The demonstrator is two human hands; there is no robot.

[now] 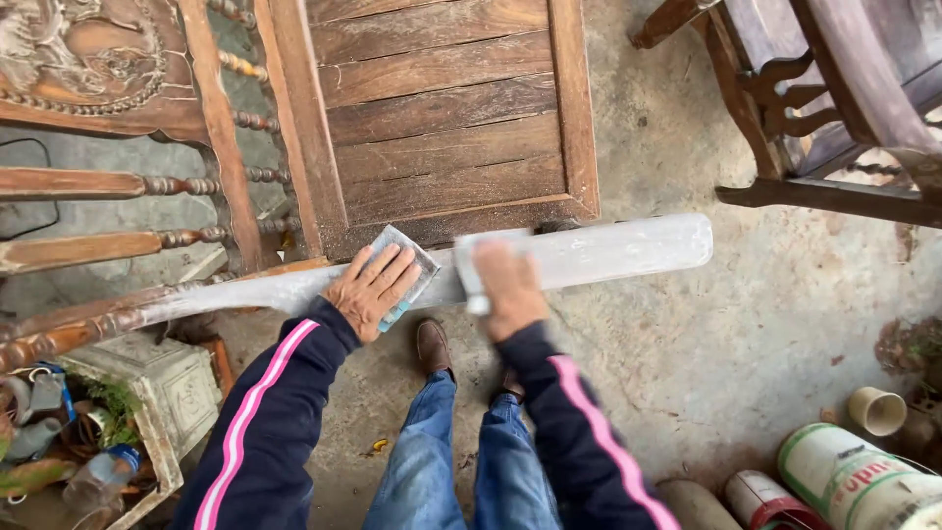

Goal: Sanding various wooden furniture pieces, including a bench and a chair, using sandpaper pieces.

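Two hands work on one long pale rail (pixel 608 253), the front edge of a wooden bench that lies tipped over on the concrete floor (pixel 746 334). The left hand (pixel 371 291) lies flat with fingers spread, pressing a grey sheet of sandpaper (pixel 407 257) onto the rail near its middle; the sheet's corner sticks out past the fingertips toward the slatted seat panel (pixel 446 118) just behind the rail. The right hand (pixel 508 285) sits just beside it on the rail, blurred, curled over what looks like a second pale sheet or block; how tightly it closes I cannot tell. Both sleeves are dark with a pink stripe. Below the rail, the person's jeans and a brown shoe (pixel 433 345) show on the floor. A carved backrest with turned spindles (pixel 211 182) extends left of the rail, and a second wooden chair (pixel 814 108) stands well apart to the right.

Risks, as I judge them: the loose corner of sandpaper could fold or tear if it catches the panel's edge. Uneven pressure from the spread hand could leave the rail patchy. The rail's free end has no visible support, so leaning hard there might shift the bench toward the feet.
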